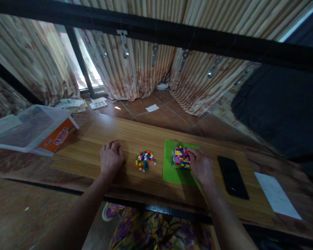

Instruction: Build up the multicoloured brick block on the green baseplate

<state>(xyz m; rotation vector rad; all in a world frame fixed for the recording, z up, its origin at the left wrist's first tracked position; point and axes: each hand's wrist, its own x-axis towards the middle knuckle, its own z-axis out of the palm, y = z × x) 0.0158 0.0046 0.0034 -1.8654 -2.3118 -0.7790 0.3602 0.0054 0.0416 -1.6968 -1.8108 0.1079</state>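
My right hand (202,166) reaches over a block of small multicoloured building bricks (181,158) on a green studded baseplate (169,173). Its fingers are closed together, with the tips touching the block's upper right edge. Anything between those fingertips is too small to make out. To the left, my left hand (111,157) rests palm down on the wooden board (135,128), its fingers curled under; the inside of that hand is hidden. Between the baseplate and my left hand lies a loose pile of small coloured bricks (143,160).
A black phone (233,177) lies right of the baseplate, with a white paper sheet (278,195) beyond it. At the left stands a clear plastic box (39,128) with an orange label. A dark metal bar (156,26) crosses above, before striped curtains (143,66).
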